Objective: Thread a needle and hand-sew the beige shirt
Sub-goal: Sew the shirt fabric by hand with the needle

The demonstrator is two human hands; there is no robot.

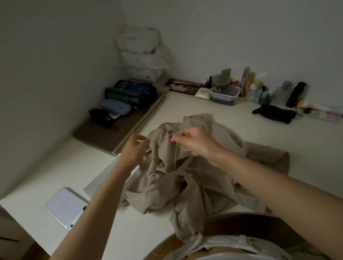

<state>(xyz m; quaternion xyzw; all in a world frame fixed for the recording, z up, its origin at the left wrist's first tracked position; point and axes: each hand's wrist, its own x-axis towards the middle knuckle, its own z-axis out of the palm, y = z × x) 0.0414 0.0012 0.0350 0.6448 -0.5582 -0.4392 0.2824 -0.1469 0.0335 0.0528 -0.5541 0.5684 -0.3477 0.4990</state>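
Centrally, the beige shirt (186,184) lies crumpled on the table (311,142), its near end trailing over the table edge toward the person. Both hands are held just above the shirt's far part. Left hand (133,149): fingers (144,144) curled, pinching a thin pale needle (139,141), barely discernible. Right hand (196,142): fingers pinching the thread (176,155), which hangs down to the shirt. A phone (66,209) lies on the table at near left.

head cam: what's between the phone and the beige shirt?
In the head view, a white box sits between the phone and the beige shirt; the left forearm crosses above that gap.
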